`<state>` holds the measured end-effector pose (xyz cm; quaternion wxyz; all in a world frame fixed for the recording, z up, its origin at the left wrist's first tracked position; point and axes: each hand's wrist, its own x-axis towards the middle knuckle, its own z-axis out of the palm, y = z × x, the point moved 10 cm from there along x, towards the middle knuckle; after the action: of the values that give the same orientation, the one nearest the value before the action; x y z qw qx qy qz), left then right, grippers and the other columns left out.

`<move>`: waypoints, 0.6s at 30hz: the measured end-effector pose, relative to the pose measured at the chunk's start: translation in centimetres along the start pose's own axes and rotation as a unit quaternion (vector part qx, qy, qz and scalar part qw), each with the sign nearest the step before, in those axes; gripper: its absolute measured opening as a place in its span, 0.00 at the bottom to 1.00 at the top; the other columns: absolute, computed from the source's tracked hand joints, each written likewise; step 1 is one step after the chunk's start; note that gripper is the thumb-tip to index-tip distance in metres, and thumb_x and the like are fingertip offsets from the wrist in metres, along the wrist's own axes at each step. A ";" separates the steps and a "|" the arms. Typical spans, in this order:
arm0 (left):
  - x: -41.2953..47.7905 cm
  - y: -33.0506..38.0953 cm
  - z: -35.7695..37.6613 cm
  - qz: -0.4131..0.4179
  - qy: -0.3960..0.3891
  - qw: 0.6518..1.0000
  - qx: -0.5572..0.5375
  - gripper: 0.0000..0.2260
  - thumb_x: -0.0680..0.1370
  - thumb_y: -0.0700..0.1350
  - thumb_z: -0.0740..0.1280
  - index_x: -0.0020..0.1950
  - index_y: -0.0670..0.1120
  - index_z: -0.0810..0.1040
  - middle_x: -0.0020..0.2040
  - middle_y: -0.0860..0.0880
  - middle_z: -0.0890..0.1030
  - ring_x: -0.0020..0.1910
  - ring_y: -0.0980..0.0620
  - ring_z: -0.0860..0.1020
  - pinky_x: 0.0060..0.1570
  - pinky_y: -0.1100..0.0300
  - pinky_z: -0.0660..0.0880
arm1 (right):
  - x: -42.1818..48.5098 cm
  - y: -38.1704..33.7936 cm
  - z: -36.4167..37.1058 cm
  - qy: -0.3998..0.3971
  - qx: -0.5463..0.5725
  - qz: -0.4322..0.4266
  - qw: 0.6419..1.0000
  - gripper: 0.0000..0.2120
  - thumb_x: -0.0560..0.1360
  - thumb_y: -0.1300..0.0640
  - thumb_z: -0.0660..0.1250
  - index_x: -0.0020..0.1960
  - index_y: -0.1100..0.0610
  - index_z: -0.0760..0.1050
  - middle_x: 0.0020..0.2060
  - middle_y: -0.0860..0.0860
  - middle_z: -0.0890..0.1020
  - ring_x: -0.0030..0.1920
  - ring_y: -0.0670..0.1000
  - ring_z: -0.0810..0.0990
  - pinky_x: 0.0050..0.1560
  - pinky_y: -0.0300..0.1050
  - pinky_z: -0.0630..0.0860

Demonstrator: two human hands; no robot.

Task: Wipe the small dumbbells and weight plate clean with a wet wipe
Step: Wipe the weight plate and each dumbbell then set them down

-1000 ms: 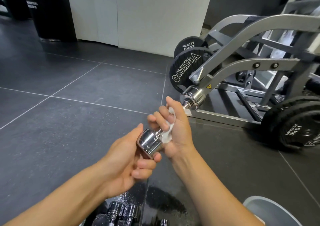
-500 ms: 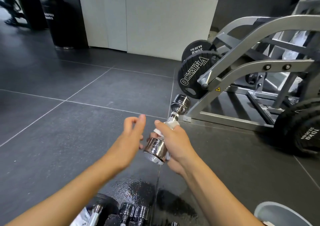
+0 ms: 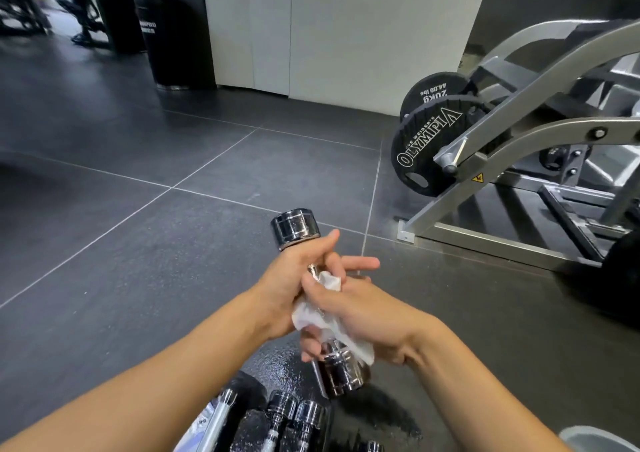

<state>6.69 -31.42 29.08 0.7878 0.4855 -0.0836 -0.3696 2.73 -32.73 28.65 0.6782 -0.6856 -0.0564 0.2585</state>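
A small chrome dumbbell (image 3: pixel 295 228) is held above the dark floor, one head pointing away from me and the other head near me. My left hand (image 3: pixel 284 290) grips its handle just under the far head. My right hand (image 3: pixel 360 314) holds a crumpled white wet wipe (image 3: pixel 311 313) wrapped against the handle and the near head. Below my arms, more small chrome dumbbells (image 3: pixel 294 413) lie on the floor at the bottom edge. The handle between my hands is mostly hidden.
A grey steel gym machine (image 3: pixel 512 146) stands at the right, loaded with black Olympia weight plates (image 3: pixel 426 146). A white partition (image 3: pixel 346 39) and a black bin (image 3: pixel 173 35) stand behind. A wet patch (image 3: pixel 277 368) shines on the floor tiles. A grey rim (image 3: pixel 599 437) shows bottom right.
My left hand, which had let go of the dumbbell, has closed on the handle near the far head. The dumbbell has turned more upright and my right hand with the wipe has slid down toward the near head.
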 end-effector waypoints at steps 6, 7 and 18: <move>-0.7 4.0 -0.3 0.124 0.013 0.992 0.031 0.24 0.81 0.55 0.61 0.32 0.42 0.82 0.61 0.43 0.86 0.62 0.48 0.83 0.62 0.49 0.77 | 0.1 -1.6 -2.4 0.108 -0.097 -0.051 0.988 0.22 0.86 0.41 0.55 0.63 0.52 0.81 0.57 0.52 0.87 0.61 0.52 0.84 0.70 0.59 0.74; -0.8 4.4 -0.5 0.132 0.014 0.991 0.022 0.24 0.81 0.55 0.61 0.34 0.42 0.85 0.61 0.43 0.86 0.61 0.48 0.84 0.62 0.48 0.78 | -0.3 -2.1 -3.0 0.118 -0.098 -0.062 0.986 0.23 0.86 0.41 0.55 0.63 0.53 0.81 0.58 0.51 0.87 0.62 0.52 0.84 0.71 0.59 0.73; -1.1 6.3 -4.1 0.171 0.074 0.977 -0.103 0.25 0.83 0.56 0.64 0.28 0.47 0.65 0.28 0.50 0.66 0.24 0.52 0.66 0.36 0.52 0.80 | -4.4 -5.2 -10.7 0.398 -0.203 -0.114 0.887 0.16 0.86 0.46 0.57 0.55 0.51 0.81 0.44 0.50 0.87 0.38 0.42 0.83 0.42 0.41 0.76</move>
<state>11.14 -26.17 32.44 0.8891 0.4066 -0.0680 -0.1987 4.97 -43.86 34.24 0.5142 -0.8427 0.0892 -0.1325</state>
